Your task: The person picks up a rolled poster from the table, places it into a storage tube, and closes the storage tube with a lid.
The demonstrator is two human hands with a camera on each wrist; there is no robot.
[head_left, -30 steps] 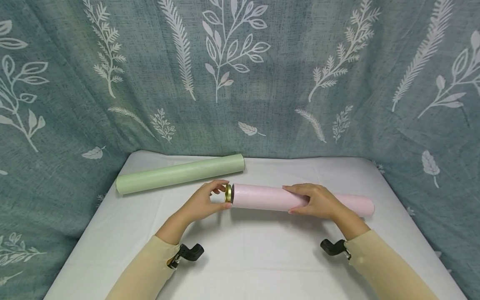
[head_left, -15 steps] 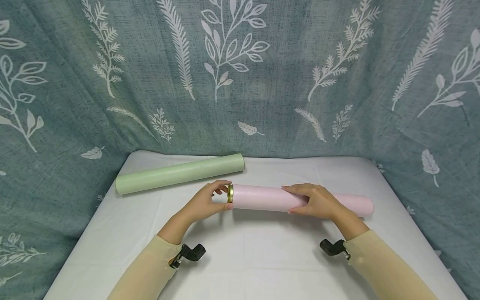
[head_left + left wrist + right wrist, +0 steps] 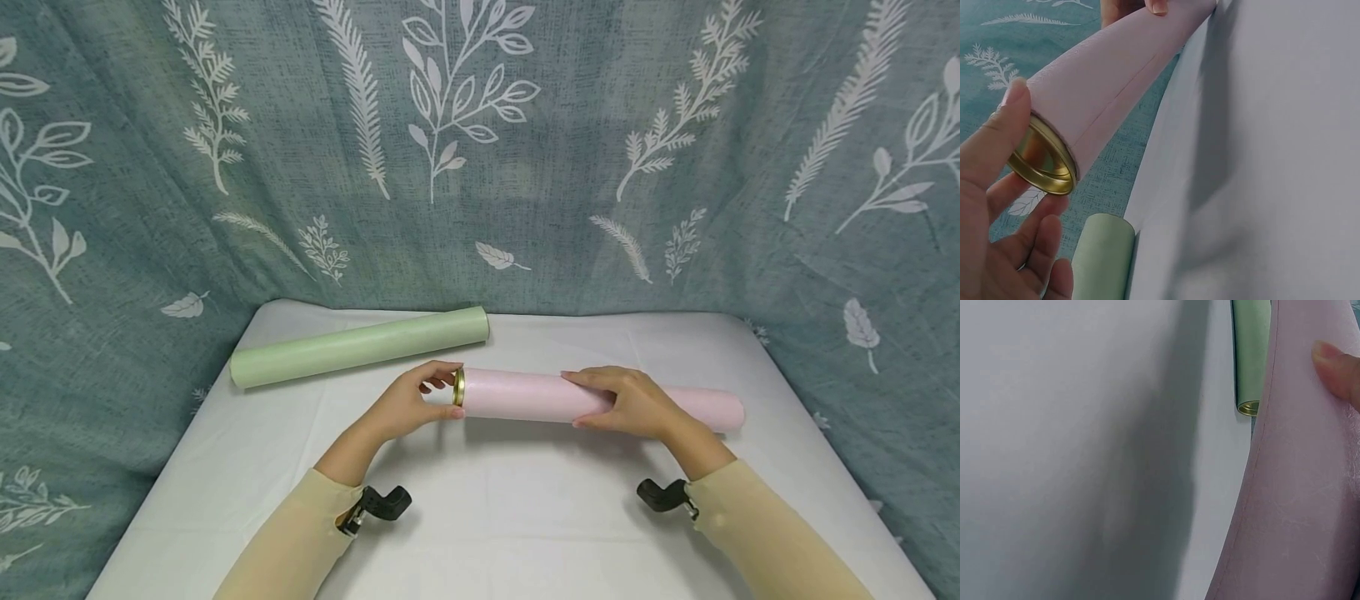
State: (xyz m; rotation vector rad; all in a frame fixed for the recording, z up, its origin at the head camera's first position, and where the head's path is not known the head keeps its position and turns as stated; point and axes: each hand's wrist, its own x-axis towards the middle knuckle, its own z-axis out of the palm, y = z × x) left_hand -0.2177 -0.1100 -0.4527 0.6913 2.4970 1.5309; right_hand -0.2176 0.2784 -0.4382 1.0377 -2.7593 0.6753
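Observation:
A long pink cardboard tube (image 3: 517, 395) lies level across the middle, raised a little off the white table. My right hand (image 3: 633, 404) grips it right of its midpoint, thumb on the near side and fingers over the far side. At its left end a gold metal cap (image 3: 1057, 181) sits against the tube mouth, its recessed face turned outward. My left hand (image 3: 408, 404) pinches the cap's rim between thumb and fingertips; the other fingers hang curled beneath. The right wrist view shows only a thumb (image 3: 1335, 370) of the right hand, lying on the pink surface.
A green tube (image 3: 360, 347) lies slantwise at the back left of the white-covered table (image 3: 487, 508). Its right end shows a gold-coloured cap (image 3: 1249, 409). A blue-green leaf-patterned curtain (image 3: 555, 167) stands behind and at both sides.
The gold cap has moved right, closing the gap between it and the pink tube's left end. My left hand shifted slightly right with it. The right hand has barely moved.

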